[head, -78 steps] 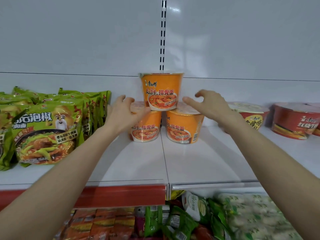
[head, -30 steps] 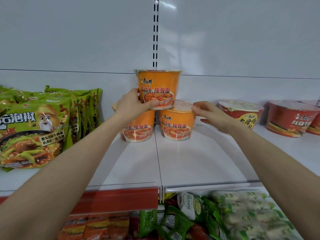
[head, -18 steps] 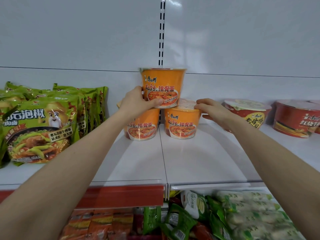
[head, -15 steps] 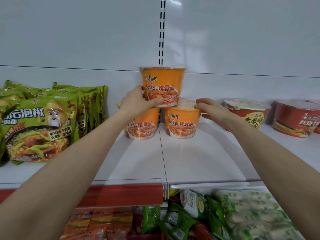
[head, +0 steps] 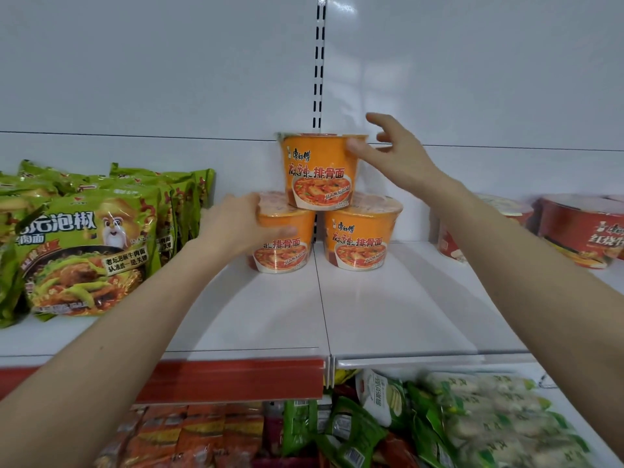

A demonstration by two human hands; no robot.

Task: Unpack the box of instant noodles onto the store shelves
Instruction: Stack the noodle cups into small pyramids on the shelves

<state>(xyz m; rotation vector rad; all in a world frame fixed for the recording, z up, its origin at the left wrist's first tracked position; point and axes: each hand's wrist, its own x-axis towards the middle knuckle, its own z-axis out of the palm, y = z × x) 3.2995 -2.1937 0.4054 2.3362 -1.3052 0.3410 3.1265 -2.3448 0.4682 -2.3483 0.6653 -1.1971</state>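
Head view: top orange noodle cup [head: 319, 170] upright, long axis vertical, resting across lids of left lower cup [head: 282, 243] and right lower cup [head: 359, 241] at back of white shelf [head: 388, 315]. Right hand [head: 401, 157] nearer, just right of rim, fingers spread, thumb touching wall, not clamped. Left hand [head: 236, 228] lower, wrapped on left lower cup; green noodle packs [head: 91, 244] further left.

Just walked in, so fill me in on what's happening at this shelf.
A person is stacking orange noodle cups on the white shelf. The left hand grips the lower left cup, while the right hand touches the rim of the top cup, which rests on both lower cups, including the lower right cup.
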